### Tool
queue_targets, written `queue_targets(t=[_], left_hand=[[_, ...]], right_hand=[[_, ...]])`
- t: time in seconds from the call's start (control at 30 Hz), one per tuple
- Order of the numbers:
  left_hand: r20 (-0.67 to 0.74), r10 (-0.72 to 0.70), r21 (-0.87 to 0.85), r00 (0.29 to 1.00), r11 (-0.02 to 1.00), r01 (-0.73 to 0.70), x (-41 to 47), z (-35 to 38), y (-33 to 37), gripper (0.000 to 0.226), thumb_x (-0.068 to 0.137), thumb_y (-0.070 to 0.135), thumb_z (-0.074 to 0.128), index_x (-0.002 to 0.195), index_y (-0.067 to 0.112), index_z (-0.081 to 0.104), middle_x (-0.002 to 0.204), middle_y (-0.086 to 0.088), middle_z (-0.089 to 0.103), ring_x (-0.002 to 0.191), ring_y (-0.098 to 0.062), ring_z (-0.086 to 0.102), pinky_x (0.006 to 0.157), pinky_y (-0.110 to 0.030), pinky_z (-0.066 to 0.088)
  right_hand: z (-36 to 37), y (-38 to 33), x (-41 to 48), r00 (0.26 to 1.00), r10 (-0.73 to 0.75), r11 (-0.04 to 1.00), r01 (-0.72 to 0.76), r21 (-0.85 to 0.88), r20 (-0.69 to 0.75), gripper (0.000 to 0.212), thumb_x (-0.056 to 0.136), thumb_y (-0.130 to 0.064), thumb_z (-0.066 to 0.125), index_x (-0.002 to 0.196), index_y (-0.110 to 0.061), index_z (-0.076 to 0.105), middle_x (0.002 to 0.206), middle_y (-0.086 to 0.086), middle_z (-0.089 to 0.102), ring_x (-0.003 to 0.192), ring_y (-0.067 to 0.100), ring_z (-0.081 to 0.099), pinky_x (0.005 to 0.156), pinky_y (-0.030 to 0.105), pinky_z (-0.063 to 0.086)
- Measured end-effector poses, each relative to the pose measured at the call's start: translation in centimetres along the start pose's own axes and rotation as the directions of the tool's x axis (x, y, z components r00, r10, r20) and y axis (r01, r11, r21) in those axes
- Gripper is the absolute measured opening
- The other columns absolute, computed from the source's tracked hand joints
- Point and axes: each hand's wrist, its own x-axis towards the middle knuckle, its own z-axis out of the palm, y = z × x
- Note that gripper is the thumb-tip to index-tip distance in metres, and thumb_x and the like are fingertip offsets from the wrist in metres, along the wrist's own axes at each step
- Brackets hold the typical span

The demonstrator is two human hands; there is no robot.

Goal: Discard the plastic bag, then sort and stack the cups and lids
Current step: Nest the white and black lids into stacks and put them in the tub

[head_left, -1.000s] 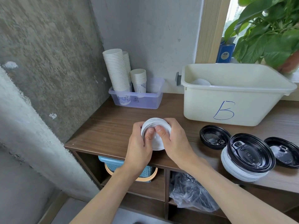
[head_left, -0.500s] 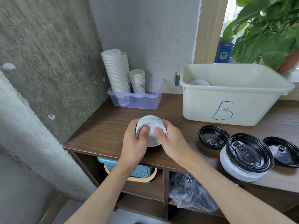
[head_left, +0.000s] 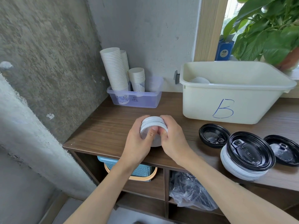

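Observation:
A small stack of white lids (head_left: pixel 153 122) is held over the wooden counter (head_left: pixel 105 131). My left hand (head_left: pixel 140 143) grips its left side and my right hand (head_left: pixel 174 139) grips its right side, thumbs pressed on the front face. Paper cups (head_left: pixel 115 70) stand stacked in a clear tray (head_left: pixel 145 102) at the back. Black lids (head_left: pixel 213 135) lie to the right, one (head_left: pixel 250 151) atop a white lid pile (head_left: pixel 239 172), another (head_left: pixel 284 150) at the edge. A plastic bag (head_left: pixel 191 194) sits on the shelf below.
A cream tub marked B (head_left: pixel 234 101) stands at the back right with a white item (head_left: pixel 199 80) inside. A teal basket (head_left: pixel 139 170) sits on the lower shelf. A concrete wall closes the left side. A potted plant (head_left: pixel 267 29) fills the top right.
Both hands have carried the white lid stack slightly away from me and down toward the counter, tilting it so more of its ribbed edge shows.

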Motion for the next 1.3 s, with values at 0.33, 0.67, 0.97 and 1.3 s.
queue_targets(t=[0.33, 0.67, 0.97, 1.3], left_hand=[[-0.211, -0.106, -0.129, 0.972, 0.988, 0.08, 0.3, -0.3, 0.1, 0.015, 0.096, 0.012, 0.057, 0.108, 0.022, 0.058, 0.099, 0.008, 0.064, 0.086, 0.009, 0.058, 0.071, -0.006, 0.046], [-0.087, -0.02, -0.062, 0.996, 0.998, 0.015, 0.3, -0.1, 0.0, 0.028, 0.094, 0.006, 0.059, 0.119, 0.021, 0.058, 0.106, 0.01, 0.067, 0.097, 0.002, 0.061, 0.083, -0.011, 0.046], [-0.109, -0.004, 0.006, 0.994, 1.0, 0.005, -0.1, 0.9, 0.2, 0.021, 0.093, 0.005, 0.06, 0.102, 0.022, 0.053, 0.089, 0.012, 0.063, 0.081, 0.005, 0.058, 0.07, -0.007, 0.042], [-0.121, 0.054, 0.036, 0.991, 0.998, -0.05, 0.0, 0.6, -0.2, 0.022, 0.096, 0.029, 0.059, 0.115, 0.018, 0.06, 0.1, 0.017, 0.066, 0.095, 0.003, 0.061, 0.079, -0.01, 0.044]], right_hand=[[0.1, -0.3, -0.2, 0.981, 0.037, 0.994, -0.056, 0.095, 0.191, 0.033, 0.099, -0.033, 0.045, 0.129, -0.02, 0.049, 0.119, -0.009, 0.059, 0.108, 0.003, 0.054, 0.084, 0.005, 0.039], [0.0, 0.0, 0.0, 0.986, 0.071, 0.977, -0.098, 0.19, 0.148, 0.012, 0.099, -0.022, 0.047, 0.11, -0.018, 0.043, 0.104, -0.001, 0.057, 0.094, 0.009, 0.054, 0.077, 0.011, 0.041], [-0.3, -0.1, 0.1, 0.996, 0.034, 0.993, -0.042, 0.112, 0.078, 0.008, 0.095, -0.011, 0.05, 0.099, -0.016, 0.046, 0.084, -0.014, 0.054, 0.077, -0.002, 0.051, 0.067, 0.008, 0.037], [0.1, -0.2, -0.1, 0.998, 0.006, 0.995, -0.012, 0.099, 0.067, 0.014, 0.093, -0.032, 0.048, 0.102, -0.022, 0.045, 0.088, -0.014, 0.055, 0.082, 0.002, 0.053, 0.069, 0.008, 0.038]])
